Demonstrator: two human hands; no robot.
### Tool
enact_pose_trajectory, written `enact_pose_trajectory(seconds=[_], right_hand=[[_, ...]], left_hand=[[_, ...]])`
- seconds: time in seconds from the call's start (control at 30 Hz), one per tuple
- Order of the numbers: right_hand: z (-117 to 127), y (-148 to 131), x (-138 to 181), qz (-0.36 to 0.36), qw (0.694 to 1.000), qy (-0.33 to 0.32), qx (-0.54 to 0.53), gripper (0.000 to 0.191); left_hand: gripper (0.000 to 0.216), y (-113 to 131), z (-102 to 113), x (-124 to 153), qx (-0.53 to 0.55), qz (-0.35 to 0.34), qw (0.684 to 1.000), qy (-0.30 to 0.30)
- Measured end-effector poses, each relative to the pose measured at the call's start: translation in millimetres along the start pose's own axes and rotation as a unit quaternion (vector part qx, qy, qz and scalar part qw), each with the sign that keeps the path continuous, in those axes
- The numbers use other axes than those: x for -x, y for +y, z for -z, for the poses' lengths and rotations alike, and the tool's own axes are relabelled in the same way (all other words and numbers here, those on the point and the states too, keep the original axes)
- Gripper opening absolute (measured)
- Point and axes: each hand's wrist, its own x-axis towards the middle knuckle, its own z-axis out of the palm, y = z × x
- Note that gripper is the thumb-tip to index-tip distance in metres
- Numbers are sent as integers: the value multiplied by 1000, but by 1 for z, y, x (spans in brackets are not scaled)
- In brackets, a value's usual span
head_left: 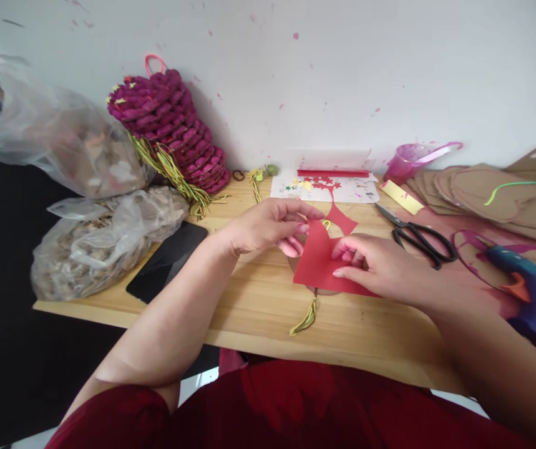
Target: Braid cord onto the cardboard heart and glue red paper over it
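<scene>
A red paper sheet (320, 257) with a cut-out edge lies on the wooden table (258, 305). My left hand (268, 226) pinches its upper left edge, fingers closed on the paper. My right hand (380, 265) presses on its right side, fingertips curled onto the sheet. A small yellow loop (326, 223) shows at the paper's top. Under the sheet a round brown piece peeks out, and a yellow-green tassel (306, 318) trails from it toward me.
Black scissors (415, 236) and a blue glue gun (532, 290) lie at the right, beside brown cardboard cutouts (492, 193). A dark phone (167, 260), two plastic bags (94, 243) and a magenta woven ornament (169, 125) occupy the left. A pink cup (405, 161) stands by the wall.
</scene>
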Motion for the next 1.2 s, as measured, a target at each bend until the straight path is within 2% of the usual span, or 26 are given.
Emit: enact_pose_trajectory(seconds=[0.13,0.3,0.5,0.6,0.73,1.07,1.2], right_hand=[[0,-1,0,1,1000,5,-7,18],[-2,0,-1,2,1000,6,-9,17],[-4,5,-1,24,1000,15,-9,16],[-5,5,0,25,999,20,-16,16],[-6,4,-1,27,999,22,-30,16],[-4,3,2,37,998,32,-43,13],[-4,1,3,33,998,32,-46,12]], left_hand=[[38,-1,6,-2,-47,9,998,35],[42,-15,17,-12,-134,68,985,90],[53,-24,13,-16,-225,84,963,125],[60,-21,8,-14,-268,96,950,127],[58,-17,3,-13,-308,107,936,133],[55,-20,3,-15,-315,112,933,132],[53,-25,6,-15,-333,92,931,122]])
